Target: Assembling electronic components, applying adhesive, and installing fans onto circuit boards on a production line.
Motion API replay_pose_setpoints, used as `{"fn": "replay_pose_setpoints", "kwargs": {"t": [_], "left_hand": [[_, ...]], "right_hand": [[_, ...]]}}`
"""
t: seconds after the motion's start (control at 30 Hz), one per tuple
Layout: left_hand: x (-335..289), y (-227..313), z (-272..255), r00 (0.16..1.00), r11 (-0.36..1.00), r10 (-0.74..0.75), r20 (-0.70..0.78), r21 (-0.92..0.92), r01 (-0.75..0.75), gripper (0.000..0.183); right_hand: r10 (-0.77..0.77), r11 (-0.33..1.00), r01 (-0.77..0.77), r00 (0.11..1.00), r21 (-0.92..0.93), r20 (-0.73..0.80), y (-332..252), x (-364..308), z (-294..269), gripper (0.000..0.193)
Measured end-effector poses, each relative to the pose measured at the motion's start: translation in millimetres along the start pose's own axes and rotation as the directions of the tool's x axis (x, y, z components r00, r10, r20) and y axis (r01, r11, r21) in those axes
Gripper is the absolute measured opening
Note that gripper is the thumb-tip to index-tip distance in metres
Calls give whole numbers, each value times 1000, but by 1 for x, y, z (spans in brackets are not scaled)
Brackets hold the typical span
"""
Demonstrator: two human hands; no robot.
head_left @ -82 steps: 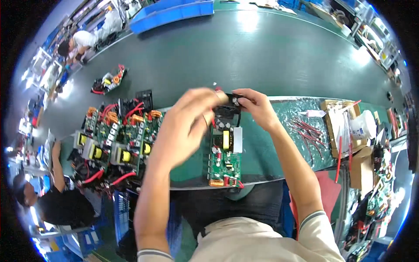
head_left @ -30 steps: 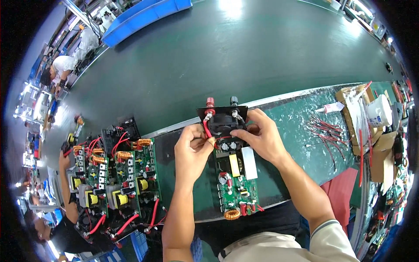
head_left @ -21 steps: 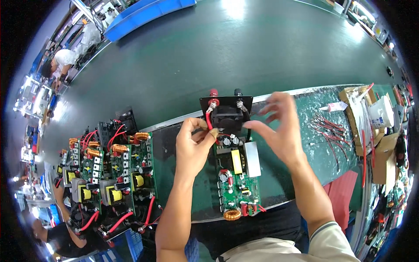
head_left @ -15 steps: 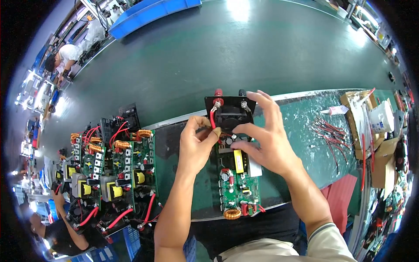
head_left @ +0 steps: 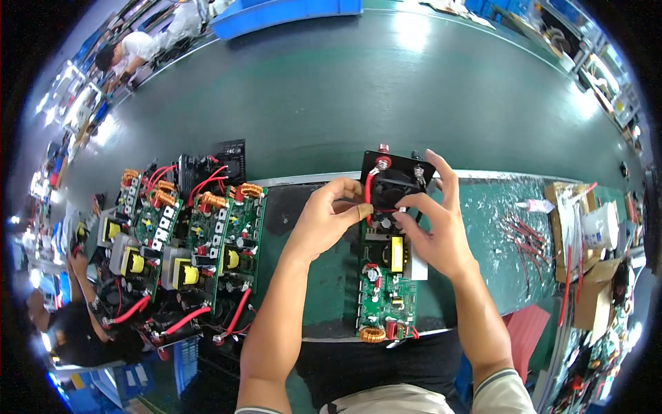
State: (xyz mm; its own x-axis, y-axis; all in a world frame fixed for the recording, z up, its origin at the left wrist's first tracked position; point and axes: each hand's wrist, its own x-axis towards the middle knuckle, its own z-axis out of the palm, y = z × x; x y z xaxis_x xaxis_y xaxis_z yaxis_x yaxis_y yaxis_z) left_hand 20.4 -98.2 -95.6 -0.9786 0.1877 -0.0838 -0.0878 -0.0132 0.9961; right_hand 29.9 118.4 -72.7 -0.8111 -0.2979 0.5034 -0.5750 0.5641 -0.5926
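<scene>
A green circuit board [head_left: 388, 297] with a yellow transformer [head_left: 396, 254] and a copper coil lies in front of me, joined to a black end panel [head_left: 373, 164] bearing a red and a black terminal post. My left hand [head_left: 324, 219] is closed with thumb and forefinger at the thick red cable [head_left: 369, 190] running down from the red post. Thumb and forefinger of my right hand [head_left: 441, 231] pinch a small white connector [head_left: 402, 209] just above the board, its other fingers behind the panel's right edge. A thin wire seems to run between the two hands.
Several similar boards [head_left: 148, 238] stand close together on the left. At right lie a bundle of thin red and black wires [head_left: 527, 238], a glue tube [head_left: 535, 205] and a cardboard box [head_left: 596, 293]. A blue bin [head_left: 283, 17] sits at the far side. Other people work at left.
The whole view has shifted, so the board and both hands appear further right and slightly lower. My right finger and thumb have closed together on the white connector.
</scene>
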Motion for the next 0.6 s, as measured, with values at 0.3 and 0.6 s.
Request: {"fn": "replay_pose_setpoints", "kwargs": {"t": [0.3,0.6], "left_hand": [[2,-6,-6,989,997,61,-134,-42,-67,13],[6,-5,-11,941,988,140,-308,-14,-152,16]], "right_hand": [[86,995,-88,995,37,47,-4,2,0,22],[285,834,-195,953,515,-100,-35,-31,-33,26]]}}
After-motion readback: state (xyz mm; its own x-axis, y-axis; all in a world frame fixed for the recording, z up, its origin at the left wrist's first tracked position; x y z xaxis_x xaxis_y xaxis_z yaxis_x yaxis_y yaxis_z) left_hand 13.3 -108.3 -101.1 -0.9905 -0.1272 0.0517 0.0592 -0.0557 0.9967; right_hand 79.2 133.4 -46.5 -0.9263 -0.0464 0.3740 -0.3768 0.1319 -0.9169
